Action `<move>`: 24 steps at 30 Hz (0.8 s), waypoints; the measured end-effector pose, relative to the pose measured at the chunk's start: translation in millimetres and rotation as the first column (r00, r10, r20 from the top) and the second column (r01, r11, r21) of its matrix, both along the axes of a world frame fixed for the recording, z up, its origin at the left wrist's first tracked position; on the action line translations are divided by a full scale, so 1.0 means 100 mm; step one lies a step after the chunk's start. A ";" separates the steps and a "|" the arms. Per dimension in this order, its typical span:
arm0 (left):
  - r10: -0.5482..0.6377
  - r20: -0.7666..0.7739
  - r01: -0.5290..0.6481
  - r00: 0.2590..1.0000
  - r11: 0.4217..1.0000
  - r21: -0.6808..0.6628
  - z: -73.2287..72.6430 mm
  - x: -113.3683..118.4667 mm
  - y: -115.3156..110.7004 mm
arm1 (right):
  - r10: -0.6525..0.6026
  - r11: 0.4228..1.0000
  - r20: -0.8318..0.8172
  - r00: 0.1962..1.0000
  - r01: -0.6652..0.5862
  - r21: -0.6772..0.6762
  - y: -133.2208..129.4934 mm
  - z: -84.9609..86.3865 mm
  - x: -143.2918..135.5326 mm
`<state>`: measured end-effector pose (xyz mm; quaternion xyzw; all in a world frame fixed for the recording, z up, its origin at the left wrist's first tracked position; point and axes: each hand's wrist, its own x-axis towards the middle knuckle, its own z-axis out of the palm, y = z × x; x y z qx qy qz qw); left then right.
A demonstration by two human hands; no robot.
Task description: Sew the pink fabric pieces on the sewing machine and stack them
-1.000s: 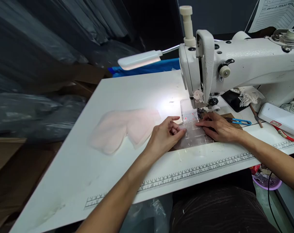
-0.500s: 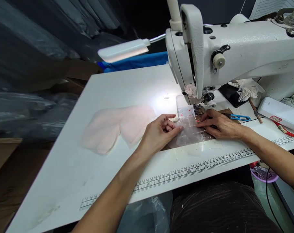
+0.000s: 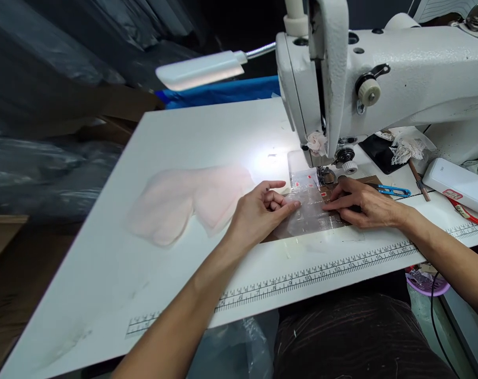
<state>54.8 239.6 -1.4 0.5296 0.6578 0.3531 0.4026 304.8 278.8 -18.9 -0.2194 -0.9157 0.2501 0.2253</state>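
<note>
So there's a sheet of clear film point(image 3: 310, 213) lying flat on the table point(image 3: 77, 268), front end of the sewing machine point(image 3: 420, 73), with its far part right by the presser foot point(image 3: 325, 176). A few small red marks point(image 3: 310, 184) show near that end, and a brown patch shows along its edges.

Both hands are on it. The left hand point(image 3: 258, 208) is at the film's left side, thumb stretched toward the middle, index finger pointing out and the other fingers curled. Hard to say if it's pinching the film or just resting there. The right hand point(image 3: 371, 206) is on the right side, close to the foot, fingertips down on the film. Can't tell if those have a grip either.

Off to the left there's a pale pink fabric piece point(image 3: 163, 205) spread flat, well apart from the film. A lamp point(image 3: 199, 70) hangs over the far side of the table, and a little pink flower point(image 3: 316, 143) sits on the machine's head. Right of the right hand: blue snips point(image 3: 395, 191), a brown stick point(image 3: 418, 180) and a white gadget point(image 3: 456, 181). A printed ruler point(image 3: 314, 276) runs along the near edge.
</note>
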 end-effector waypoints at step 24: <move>-0.044 -0.020 0.044 0.999 0.999 0.016 -0.05 -0.02 0.00 | 0.029 0.999 0.061 0.998 -0.032 0.042 -0.05 0.05 0.01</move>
